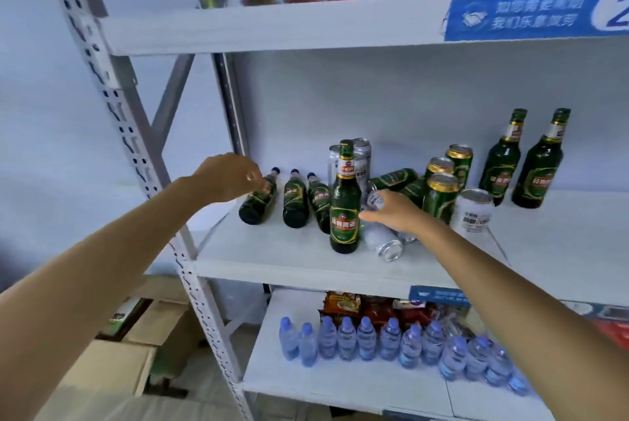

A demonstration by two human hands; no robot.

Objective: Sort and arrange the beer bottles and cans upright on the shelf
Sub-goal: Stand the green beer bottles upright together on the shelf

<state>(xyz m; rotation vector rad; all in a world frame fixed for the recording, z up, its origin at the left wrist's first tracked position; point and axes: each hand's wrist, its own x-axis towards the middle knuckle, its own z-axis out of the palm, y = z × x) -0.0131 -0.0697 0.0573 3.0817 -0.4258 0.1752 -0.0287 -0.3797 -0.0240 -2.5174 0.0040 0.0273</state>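
Observation:
On the middle shelf (289, 260), three green beer bottles lie on their sides at the left; my left hand (229, 177) curls its fingers over the neck of the leftmost lying bottle (257, 202). The other two lying bottles (295, 202) (318, 199) rest beside it. One green bottle (345, 206) stands upright in front. My right hand (396, 211) holds a silver can (375, 199) just right of that bottle. Another silver can (383, 240) lies below my hand. Green cans (440, 199) stand or lie behind. Two upright green bottles (503, 162) (541, 165) stand at the right.
A white can (473, 211) stands right of my right wrist, tall silver cans (360, 155) behind the upright bottle. Water bottles (367, 339) and snack packs (343, 305) fill the lower shelf. Cardboard boxes (136, 349) sit on the floor left. The perforated shelf post (136, 134) crosses my left forearm.

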